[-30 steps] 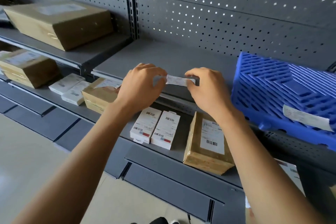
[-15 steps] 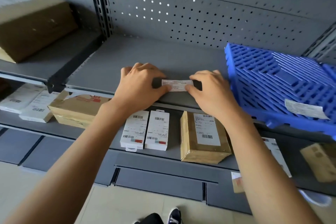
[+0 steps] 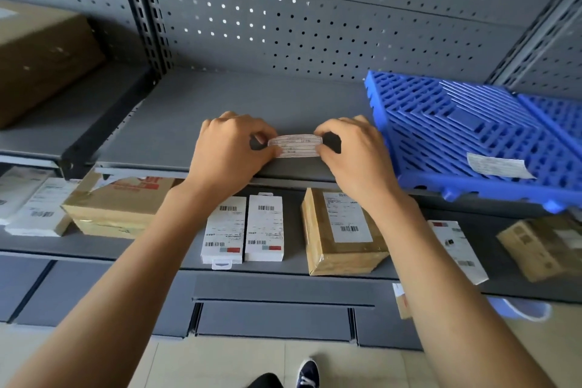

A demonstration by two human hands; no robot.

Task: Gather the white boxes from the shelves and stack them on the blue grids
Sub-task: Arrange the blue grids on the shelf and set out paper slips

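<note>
A small paper label (image 3: 296, 145) is pinched at each end by the left hand (image 3: 230, 148) and right hand (image 3: 352, 151) over the shelf edge (image 3: 299, 168); white boxes (image 3: 244, 228) lie below, the blue grid (image 3: 456, 135) beside, so it is best pressed flat and level.

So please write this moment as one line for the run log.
left hand: pinches label | right hand: pinches label | label: at shelf front edge | white boxes: lower shelf, untouched | blue grid: bare
</note>
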